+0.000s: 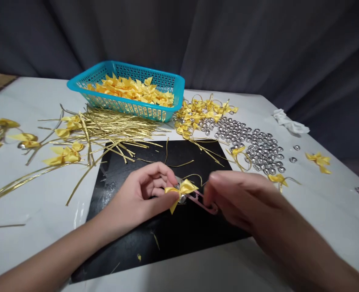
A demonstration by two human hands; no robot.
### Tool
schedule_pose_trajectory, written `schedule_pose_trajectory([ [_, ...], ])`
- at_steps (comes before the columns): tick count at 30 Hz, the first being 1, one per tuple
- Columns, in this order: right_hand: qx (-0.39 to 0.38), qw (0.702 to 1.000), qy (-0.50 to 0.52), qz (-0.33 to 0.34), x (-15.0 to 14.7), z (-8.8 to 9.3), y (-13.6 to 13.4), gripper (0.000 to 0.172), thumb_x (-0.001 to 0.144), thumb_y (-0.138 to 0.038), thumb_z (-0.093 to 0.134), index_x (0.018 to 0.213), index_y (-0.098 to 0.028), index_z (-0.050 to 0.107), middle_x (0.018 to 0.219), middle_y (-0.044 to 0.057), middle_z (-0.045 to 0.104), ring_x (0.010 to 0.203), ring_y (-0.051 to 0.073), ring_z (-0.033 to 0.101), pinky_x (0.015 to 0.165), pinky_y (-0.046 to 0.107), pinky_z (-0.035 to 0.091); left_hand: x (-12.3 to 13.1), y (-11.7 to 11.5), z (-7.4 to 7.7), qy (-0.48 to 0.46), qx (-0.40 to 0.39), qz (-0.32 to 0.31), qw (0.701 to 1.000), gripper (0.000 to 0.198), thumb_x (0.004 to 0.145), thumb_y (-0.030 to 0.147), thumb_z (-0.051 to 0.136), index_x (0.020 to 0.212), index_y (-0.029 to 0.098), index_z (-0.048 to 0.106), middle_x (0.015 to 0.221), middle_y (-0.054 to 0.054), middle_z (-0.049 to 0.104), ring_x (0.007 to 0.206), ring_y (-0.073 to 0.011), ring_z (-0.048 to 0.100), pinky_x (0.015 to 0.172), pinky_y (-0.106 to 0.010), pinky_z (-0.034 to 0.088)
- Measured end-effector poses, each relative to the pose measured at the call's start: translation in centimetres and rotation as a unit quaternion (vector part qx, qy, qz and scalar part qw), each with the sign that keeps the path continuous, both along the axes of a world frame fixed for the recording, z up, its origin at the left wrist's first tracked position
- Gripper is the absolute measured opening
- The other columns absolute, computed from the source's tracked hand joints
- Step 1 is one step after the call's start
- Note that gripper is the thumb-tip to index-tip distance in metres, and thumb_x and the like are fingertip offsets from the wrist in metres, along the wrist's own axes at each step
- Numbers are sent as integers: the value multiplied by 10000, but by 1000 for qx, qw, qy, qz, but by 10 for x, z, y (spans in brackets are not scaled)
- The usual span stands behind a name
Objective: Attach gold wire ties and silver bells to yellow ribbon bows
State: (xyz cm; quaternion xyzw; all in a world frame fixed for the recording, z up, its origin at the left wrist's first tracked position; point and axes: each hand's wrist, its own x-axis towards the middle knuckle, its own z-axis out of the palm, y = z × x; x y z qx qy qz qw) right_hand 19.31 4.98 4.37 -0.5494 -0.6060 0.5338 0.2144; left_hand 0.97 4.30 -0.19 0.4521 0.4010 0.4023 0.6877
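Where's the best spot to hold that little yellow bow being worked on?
Probably the bow at its middle knot, pinched from the left as the left hand does: the loops look floppy, a bell sits under the knot, and the pink tool comes from the right.

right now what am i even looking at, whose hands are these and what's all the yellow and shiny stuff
There is no machine here. One camera sits on a person's head and looks down at their own two bare hands. The left hand pinches a small yellow bow. The right hand grips a pink tool whose tip reaches the bow. Both are over a black mat on a white table. Farther back are a blue basket filled with more yellow bows, a heap of gold wire strips and a spread of silver beads.
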Motion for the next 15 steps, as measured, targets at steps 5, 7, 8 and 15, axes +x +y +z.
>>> schedule_pose_trajectory([
  [5, -87, 995, 38, -11, -11, -11, 9, 400, 772, -552, 562, 665, -167, 567, 501, -56, 341, 429, 49, 238, 381, 200, 135, 1, -3, -1, -18, 9, -25, 999, 132, 756, 115, 635, 789, 163, 516, 692, 52, 515, 571, -29, 474, 539, -109, 394],
  [7, -119, 992, 38, -3, -11, -15, 11, 379, 720, -540, 630, 685, -165, 596, 499, -59, 351, 429, 44, 236, 385, 196, 123, 1, -4, -2, -13, 12, -31, 999, 135, 755, 102, 630, 800, 162, 517, 703, 50, 521, 577, -27, 478, 541, -107, 393],
  [8, -139, 990, 37, 7, -11, -16, 11, 372, 704, -531, 652, 694, -161, 615, 491, -62, 343, 423, 39, 223, 383, 194, 113, 1, -4, -2, -11, 15, -36, 999, 135, 756, 102, 628, 805, 162, 517, 696, 49, 525, 577, -29, 479, 540, -107, 391],
  [15, -175, 974, 143, -25, -12, -16, 9, 263, 700, -397, 718, 767, -155, 638, 598, -51, 426, 444, 15, 215, 372, 163, 111, 2, -2, -2, -6, -16, -27, 999, 159, 732, 105, 641, 783, 154, 499, 665, 53, 536, 526, -17, 443, 484, -106, 323],
])
